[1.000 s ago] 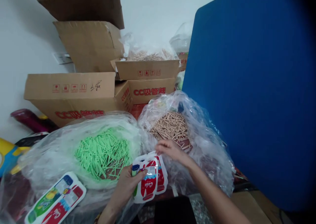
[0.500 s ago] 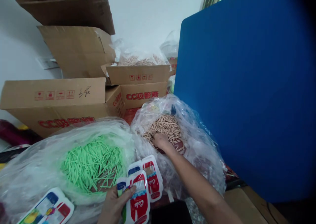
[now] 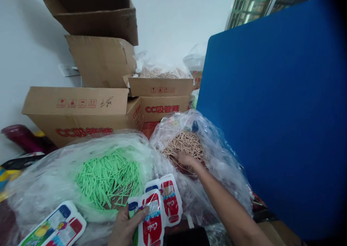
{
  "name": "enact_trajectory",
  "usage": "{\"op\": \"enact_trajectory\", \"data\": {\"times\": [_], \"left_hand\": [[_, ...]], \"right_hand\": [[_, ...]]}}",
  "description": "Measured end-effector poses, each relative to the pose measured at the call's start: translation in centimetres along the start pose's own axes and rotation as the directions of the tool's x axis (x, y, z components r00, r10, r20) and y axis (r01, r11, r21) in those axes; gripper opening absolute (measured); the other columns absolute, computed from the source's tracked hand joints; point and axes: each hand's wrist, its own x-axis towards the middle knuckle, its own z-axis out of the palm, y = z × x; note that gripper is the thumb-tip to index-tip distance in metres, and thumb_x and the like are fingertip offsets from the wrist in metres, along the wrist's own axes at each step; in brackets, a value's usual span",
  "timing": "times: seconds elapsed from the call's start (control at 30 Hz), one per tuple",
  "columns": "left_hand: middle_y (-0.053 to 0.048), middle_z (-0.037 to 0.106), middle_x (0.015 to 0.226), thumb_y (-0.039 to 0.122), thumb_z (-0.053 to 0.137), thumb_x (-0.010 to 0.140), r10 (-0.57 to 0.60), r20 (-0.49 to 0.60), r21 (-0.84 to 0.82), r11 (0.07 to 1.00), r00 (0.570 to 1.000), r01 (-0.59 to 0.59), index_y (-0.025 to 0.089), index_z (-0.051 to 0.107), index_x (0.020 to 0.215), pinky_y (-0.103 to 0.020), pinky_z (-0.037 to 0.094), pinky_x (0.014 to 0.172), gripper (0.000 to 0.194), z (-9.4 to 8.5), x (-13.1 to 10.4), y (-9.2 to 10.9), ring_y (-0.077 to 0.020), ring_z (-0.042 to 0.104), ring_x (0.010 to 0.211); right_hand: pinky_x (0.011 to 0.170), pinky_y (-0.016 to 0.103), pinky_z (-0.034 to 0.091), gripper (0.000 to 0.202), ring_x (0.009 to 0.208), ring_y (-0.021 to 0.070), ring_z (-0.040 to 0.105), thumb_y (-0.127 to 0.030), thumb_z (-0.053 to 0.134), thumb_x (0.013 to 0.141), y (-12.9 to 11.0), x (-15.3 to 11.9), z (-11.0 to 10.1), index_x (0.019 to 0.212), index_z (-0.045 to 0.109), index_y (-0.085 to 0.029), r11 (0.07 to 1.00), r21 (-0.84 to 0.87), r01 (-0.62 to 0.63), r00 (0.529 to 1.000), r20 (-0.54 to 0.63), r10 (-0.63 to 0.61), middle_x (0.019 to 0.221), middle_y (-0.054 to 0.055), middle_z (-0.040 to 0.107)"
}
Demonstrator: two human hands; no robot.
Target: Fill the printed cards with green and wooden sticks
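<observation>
At the bottom centre my left hand [image 3: 127,222] grips a cola pouch [image 3: 153,220], thumb on its front. Another cola pouch [image 3: 171,202] lies just behind it, to the right. My right hand [image 3: 185,159] reaches into brown sticks [image 3: 187,141] in a clear plastic bag [image 3: 222,166]; its fingertips are hidden among them. Green sticks [image 3: 105,177] fill a second clear bag [image 3: 54,163] on the left. At the bottom left lies a pouch with a lemon picture [image 3: 54,226].
Cardboard boxes [image 3: 78,121] stand behind the bags, with more stacked up at the left. A box with red lettering [image 3: 165,105] sits at the back centre. A large blue board [image 3: 271,112] blocks the right side.
The view has shifted, so the boxes and bags appear further right and mostly lower. My right hand is still in the brown sticks, and my left hand still holds the pouch.
</observation>
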Motion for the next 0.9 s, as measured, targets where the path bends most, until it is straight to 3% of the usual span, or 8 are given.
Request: {"op": "enact_trajectory", "data": {"times": [0.13,0.37,0.53,0.7,0.9], "left_hand": [[-0.008,0.073,0.061,0.032,0.086,0.049,-0.010,0.042,0.014,1.000,0.999,0.010,0.011,0.068,0.071,-0.033,0.054,0.053,0.035,0.3,0.3,-0.2,-0.0257,0.068,0.052],[-0.008,0.073,0.061,0.031,0.085,0.052,0.000,0.072,0.024,1.000,0.997,-0.001,0.011,0.069,0.070,-0.030,0.053,0.053,0.031,1.3,-0.1,-0.2,-0.0232,0.067,0.051],[-0.007,0.072,0.059,0.032,0.086,0.049,0.007,0.077,0.030,1.000,0.997,-0.009,0.012,0.069,0.068,-0.032,0.053,0.052,0.033,1.3,0.1,-0.2,-0.0250,0.067,0.051],[-0.008,0.073,0.060,0.033,0.086,0.049,-0.010,0.091,0.052,0.999,0.996,0.005,0.012,0.069,0.068,-0.031,0.053,0.052,0.033,1.3,0.3,-0.6,-0.0249,0.067,0.052],[-0.008,0.074,0.065,0.033,0.082,0.058,-0.015,0.131,0.084,0.996,0.991,0.004,0.012,0.069,0.072,-0.031,0.053,0.056,0.029,0.8,0.3,-1.5,-0.0244,0.069,0.057]], "right_hand": [[0.062,0.030,0.053,0.021,0.067,0.0145,0.063,-0.032,0.046,0.093,2.1,-1.9,-0.5,0.091,0.059,-0.015,0.951,0.304,-0.051,0.999,0.006,0.052,0.078,0.004,0.066],[0.063,0.034,0.052,0.035,0.068,0.0197,0.064,-0.055,0.047,0.082,3.4,-4.9,1.4,0.078,0.052,-0.021,0.748,0.661,0.061,0.984,-0.164,0.065,0.070,0.005,0.065],[0.067,0.034,0.050,0.041,0.072,0.0213,0.063,-0.061,0.050,0.076,3.8,-5.6,1.9,0.082,0.054,-0.021,0.679,0.721,0.136,0.966,-0.248,0.069,0.073,0.005,0.065],[0.076,0.036,0.047,0.039,0.082,0.0234,0.060,-0.057,0.059,0.071,4.5,-6.4,2.3,0.086,0.059,-0.021,0.695,0.699,0.166,0.955,-0.289,0.063,0.076,0.004,0.066],[0.080,0.037,0.045,0.040,0.086,0.0237,0.059,-0.059,0.055,0.074,5.0,-6.3,3.2,0.089,0.058,-0.021,0.704,0.684,0.193,0.952,-0.304,0.034,0.084,0.005,0.066]]}}
